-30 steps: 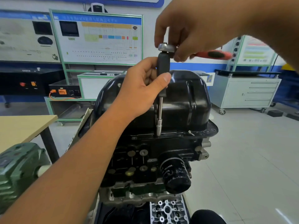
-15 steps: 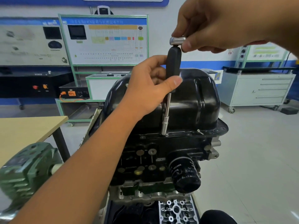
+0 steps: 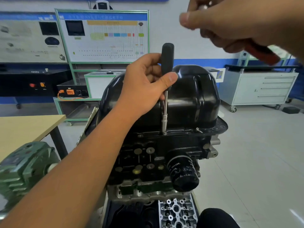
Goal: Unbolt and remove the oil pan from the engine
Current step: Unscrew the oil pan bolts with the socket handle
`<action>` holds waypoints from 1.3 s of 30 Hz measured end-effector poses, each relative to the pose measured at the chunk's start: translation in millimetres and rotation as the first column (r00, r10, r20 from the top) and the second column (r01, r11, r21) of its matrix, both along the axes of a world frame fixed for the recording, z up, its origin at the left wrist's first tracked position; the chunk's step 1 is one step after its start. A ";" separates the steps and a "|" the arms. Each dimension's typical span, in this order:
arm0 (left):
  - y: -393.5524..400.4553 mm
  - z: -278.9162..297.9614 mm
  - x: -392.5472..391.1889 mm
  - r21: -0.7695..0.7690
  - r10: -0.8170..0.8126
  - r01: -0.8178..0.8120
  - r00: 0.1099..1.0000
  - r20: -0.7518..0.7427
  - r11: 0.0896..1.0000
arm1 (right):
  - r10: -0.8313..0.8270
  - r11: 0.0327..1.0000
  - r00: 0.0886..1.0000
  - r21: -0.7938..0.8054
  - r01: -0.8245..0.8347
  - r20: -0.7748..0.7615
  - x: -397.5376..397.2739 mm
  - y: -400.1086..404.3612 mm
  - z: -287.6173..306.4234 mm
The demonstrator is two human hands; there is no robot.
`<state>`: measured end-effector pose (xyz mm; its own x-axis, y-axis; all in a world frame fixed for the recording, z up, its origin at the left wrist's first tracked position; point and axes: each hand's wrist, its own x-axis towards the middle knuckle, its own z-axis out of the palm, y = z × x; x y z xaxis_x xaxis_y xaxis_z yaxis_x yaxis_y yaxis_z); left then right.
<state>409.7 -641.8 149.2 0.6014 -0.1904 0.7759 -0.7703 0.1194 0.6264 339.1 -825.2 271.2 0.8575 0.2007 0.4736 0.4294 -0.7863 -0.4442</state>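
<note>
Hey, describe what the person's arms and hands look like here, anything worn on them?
Both are bare. The left hand and its forearm show no glove, sleeve, watch or ring, uncovered to the frame's edge. The right hand is blurred, but no glove or sleeve shows on it either.

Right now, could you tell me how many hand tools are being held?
2: a black-handled socket driver in the left hand, and a blurred red-handled ratchet in the right hand.

No lettering on the wall boards (image 3: 103, 37) is legible.
</note>
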 end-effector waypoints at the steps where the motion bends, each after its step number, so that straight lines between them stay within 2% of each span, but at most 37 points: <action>1: 0.3 0.1 -0.1 -0.004 0.001 -0.001 1.000 0.002 1.000 | -0.010 1.000 1.000 -0.023 0.010 0.009 3.0 4.1 0.8; 5: 1.7 -0.6 -1.6 0.014 -0.011 0.011 1.000 -0.002 1.000 | 0.007 0.996 1.000 -0.092 -0.006 0.008 11.9 16.6 2.2; 7: 0.6 -0.4 -3.5 0.040 -0.011 0.011 1.000 0.004 0.999 | 0.010 0.992 0.998 -0.129 -0.002 0.065 17.3 21.9 1.7; 11: 0.0 1.3 -6.2 0.072 0.015 -0.017 0.999 0.039 0.997 | -0.001 0.934 0.977 -0.348 0.076 0.212 25.9 33.6 1.9; 13: 2.0 2.8 -7.1 0.092 0.015 -0.016 1.000 0.015 0.996 | -0.012 0.907 0.972 -0.406 0.109 0.235 30.5 37.5 4.9; 15: 5.6 3.9 -7.6 0.154 -0.060 0.065 0.997 -0.037 0.986 | -0.004 0.901 0.978 -0.423 0.094 0.209 33.5 39.3 8.9; 18: 12.7 5.2 -7.6 0.225 -0.191 0.209 0.976 -0.100 0.952 | 0.082 0.908 0.991 -0.417 -0.031 0.106 35.8 36.3 14.4; 21: 14.5 6.0 -6.5 0.231 -0.170 0.185 0.982 -0.087 0.955 | 0.208 0.924 0.977 -0.320 -0.208 -0.036 34.0 31.3 18.6; 24: 12.7 5.7 -3.9 0.214 -0.104 0.116 0.992 -0.066 0.970 | 0.247 0.919 0.966 -0.299 -0.256 -0.069 32.8 29.3 21.1; 29: 12.7 4.6 -1.0 0.187 -0.047 0.051 0.998 -0.030 0.981 | 0.090 0.912 0.996 -0.400 -0.091 -0.019 39.3 34.0 20.5; 31: 10.7 4.6 -2.3 0.188 -0.017 0.021 1.000 -0.023 0.982 | 0.094 0.916 0.994 -0.386 -0.109 -0.058 42.0 33.3 21.7; 33: 10.5 5.3 -5.0 0.204 -0.031 0.037 0.999 -0.034 0.978 | 0.149 0.905 0.984 -0.388 -0.177 -0.100 40.5 33.0 24.3; 36: 12.5 6.7 -9.7 0.264 -0.138 0.163 0.984 -0.111 0.951 | 0.223 0.870 0.956 -0.403 -0.284 -0.191 36.2 33.0 25.6; 39: 13.2 7.9 -11.5 0.272 -0.121 0.159 0.981 -0.149 0.949 | 0.276 0.842 0.939 -0.419 -0.339 -0.205 35.1 30.6 25.3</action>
<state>398.2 -628.6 157.1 0.6440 -0.4794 0.5962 -0.6692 0.0247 0.7426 374.2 -794.5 296.4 0.7642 0.6252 0.1586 0.6445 -0.7495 -0.1512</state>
